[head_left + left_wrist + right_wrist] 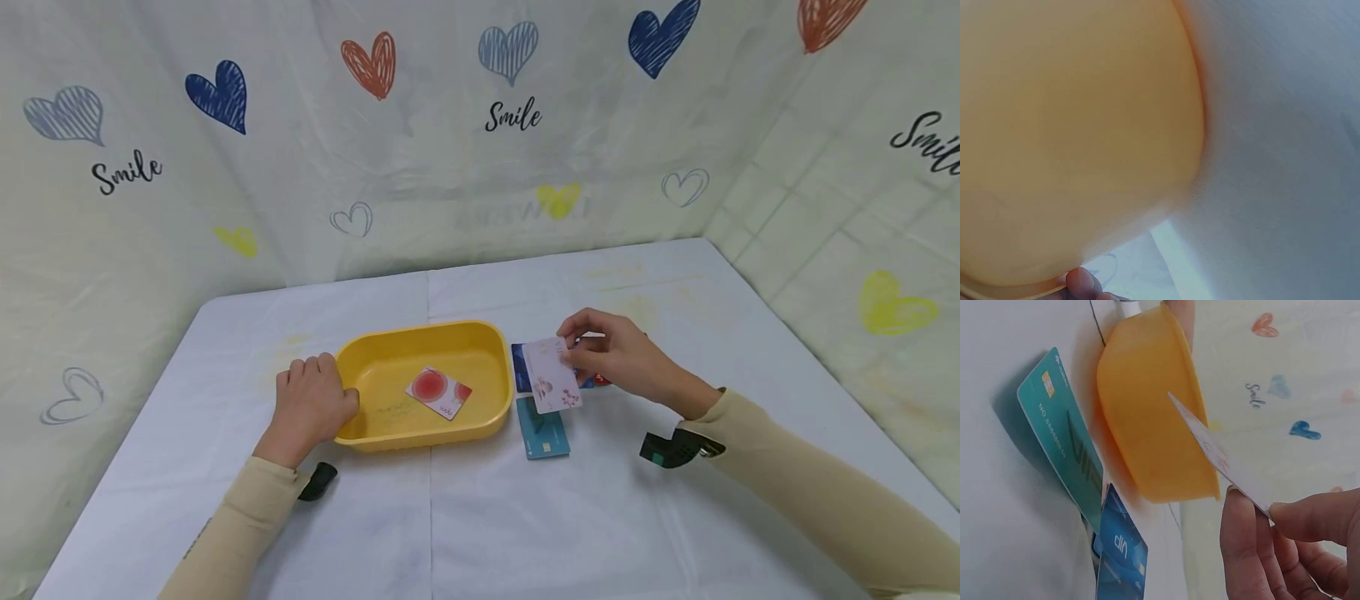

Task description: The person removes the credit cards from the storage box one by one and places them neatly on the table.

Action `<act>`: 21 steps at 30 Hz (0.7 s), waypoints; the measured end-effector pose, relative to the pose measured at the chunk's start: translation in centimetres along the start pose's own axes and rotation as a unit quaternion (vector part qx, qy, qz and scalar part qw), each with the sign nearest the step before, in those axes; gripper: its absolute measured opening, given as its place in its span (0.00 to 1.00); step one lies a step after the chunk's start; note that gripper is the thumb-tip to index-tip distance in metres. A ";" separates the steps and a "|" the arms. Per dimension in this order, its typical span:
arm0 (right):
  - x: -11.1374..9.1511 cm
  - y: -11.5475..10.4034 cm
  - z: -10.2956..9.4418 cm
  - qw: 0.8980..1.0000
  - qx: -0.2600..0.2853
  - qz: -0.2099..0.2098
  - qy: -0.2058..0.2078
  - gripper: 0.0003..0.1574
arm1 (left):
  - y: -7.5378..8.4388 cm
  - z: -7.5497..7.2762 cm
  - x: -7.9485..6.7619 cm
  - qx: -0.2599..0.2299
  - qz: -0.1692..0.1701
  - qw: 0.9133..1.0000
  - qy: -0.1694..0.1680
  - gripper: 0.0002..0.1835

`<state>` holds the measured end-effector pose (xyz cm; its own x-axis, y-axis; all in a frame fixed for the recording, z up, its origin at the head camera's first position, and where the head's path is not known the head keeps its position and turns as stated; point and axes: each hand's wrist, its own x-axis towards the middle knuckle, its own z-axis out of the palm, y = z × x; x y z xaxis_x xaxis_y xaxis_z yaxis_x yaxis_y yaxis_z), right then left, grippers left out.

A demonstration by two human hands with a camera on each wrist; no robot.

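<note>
My left hand (pixel 309 410) grips the left end of a shallow yellow plastic tray (pixel 378 358), fingers over its rim. A white card with a red circle (pixel 431 385) lies inside the tray. Just beyond the tray's right end, my right hand (pixel 624 357) pinches a pale pink card with small flowers (pixel 553 379) between thumb and fingers, its surface tilted. Under it in the head view lie a teal VIP card (pixel 544 437) and a dark blue VIP card (pixel 519 367), partly hidden. The right wrist view shows the teal card (pixel 1060 428) overlapping the blue one (pixel 1124 550).
A small red corner (pixel 602 380) shows beneath the right hand among the cards. White cloth covers the table (pixel 495 525). Behind it hangs a pale curtain (pixel 435 142) printed with hearts and "Smile". Black straps (pixel 678 448) sit at both wrists.
</note>
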<state>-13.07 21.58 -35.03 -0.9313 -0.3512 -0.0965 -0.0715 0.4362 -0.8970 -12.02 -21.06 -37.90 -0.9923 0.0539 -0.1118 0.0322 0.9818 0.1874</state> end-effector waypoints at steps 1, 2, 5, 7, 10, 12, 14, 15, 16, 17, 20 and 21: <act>-0.1 0.2 0.0 1.000 -0.003 0.003 0.002 0.18 | 0.0 0.0 0.0 0.001 0.000 1.000 0.000 0.13; -0.2 0.3 -0.1 1.000 -0.005 0.005 0.004 0.18 | -0.1 0.0 0.0 0.001 0.001 1.000 0.000 0.13; -0.5 0.7 -0.1 1.000 -0.014 0.014 0.009 0.19 | -0.1 0.0 0.0 0.000 0.003 1.000 0.001 0.13; -0.6 1.0 -0.2 1.000 -0.017 0.018 0.011 0.20 | -0.1 0.0 0.0 0.001 0.004 1.000 0.001 0.13; -0.9 1.4 -0.3 1.000 -0.020 0.017 0.013 0.21 | -0.1 0.0 0.0 0.003 0.004 1.000 -0.001 0.12; -1.0 1.7 -0.4 1.000 -0.020 0.017 0.014 0.21 | -0.1 0.0 0.0 0.004 0.003 1.000 -0.001 0.12; -1.2 2.1 -0.5 1.000 -0.019 0.018 0.014 0.21 | 0.0 0.0 0.0 0.005 0.004 1.000 0.000 0.12; -1.2 2.3 -0.5 1.000 -0.018 0.019 0.013 0.21 | 0.0 0.0 0.0 0.005 0.004 1.000 0.000 0.12; -1.3 2.6 -0.5 1.000 -0.017 0.021 0.014 0.20 | 0.0 0.0 0.0 0.005 0.004 1.000 0.000 0.12; -1.4 2.8 -0.5 0.999 -0.018 0.023 0.014 0.20 | 0.0 0.0 0.0 0.005 0.004 1.000 0.000 0.12; -1.6 3.5 -0.5 0.999 -0.019 0.030 0.015 0.20 | 0.1 -0.1 0.0 0.005 0.004 1.000 0.000 0.12; -1.6 3.7 -0.5 0.999 -0.019 0.033 0.015 0.19 | 0.1 -0.2 0.0 0.004 0.003 1.000 -0.001 0.12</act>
<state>-11.99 24.18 -37.95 -0.9447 -0.2957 -0.1418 -0.0223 0.4894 -0.8718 -12.00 -21.01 -37.72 -0.9919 0.0606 -0.1116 0.0398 0.9829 0.1797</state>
